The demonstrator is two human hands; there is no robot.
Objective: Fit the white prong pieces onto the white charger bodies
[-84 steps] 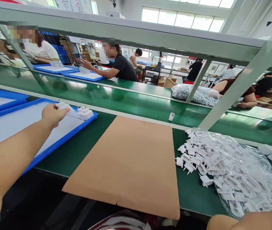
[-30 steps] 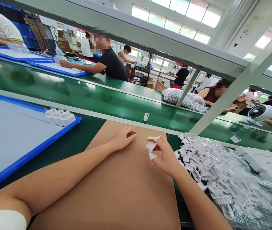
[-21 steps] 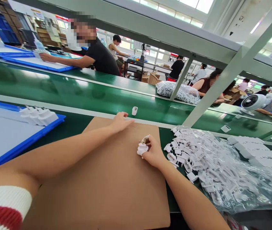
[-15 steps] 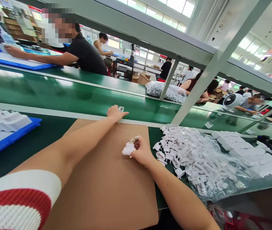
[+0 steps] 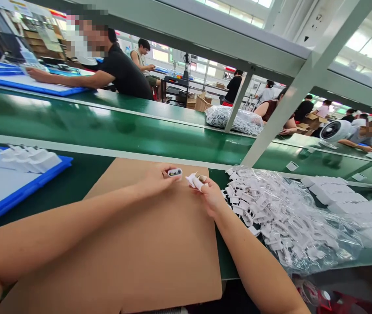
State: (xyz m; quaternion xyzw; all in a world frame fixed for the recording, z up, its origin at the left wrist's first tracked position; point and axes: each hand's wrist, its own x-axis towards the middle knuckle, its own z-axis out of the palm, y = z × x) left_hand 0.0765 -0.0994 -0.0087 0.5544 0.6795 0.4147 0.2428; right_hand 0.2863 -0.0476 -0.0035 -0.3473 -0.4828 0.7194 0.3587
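Observation:
My left hand (image 5: 157, 179) is closed on a white charger housing (image 5: 175, 173), whose open end faces right and shows electronic parts inside. Just to its right, my right hand (image 5: 212, 197) pinches a white plug cover (image 5: 195, 181) with metal pins; whether a second piece is in these fingers I cannot tell. A small gap separates the housing from the cover. Both hands are above the far part of a brown cardboard sheet (image 5: 160, 244). Beside my right forearm, many similar white covers (image 5: 254, 196) spill from a clear plastic bag (image 5: 330, 235).
At the left, a blue tray (image 5: 64, 162) bears white chargers (image 5: 30, 159). Stacked white pieces (image 5: 333, 194) stand at the right. Beyond the cardboard runs a green conveyor belt (image 5: 123, 133), with a slanted metal post (image 5: 271, 115) in front of it. Co-workers sit across the belt.
My left hand has come back from the belt to above the cardboard with the charger housing. My right hand has moved slightly up and right, turning the plug cover towards the housing.

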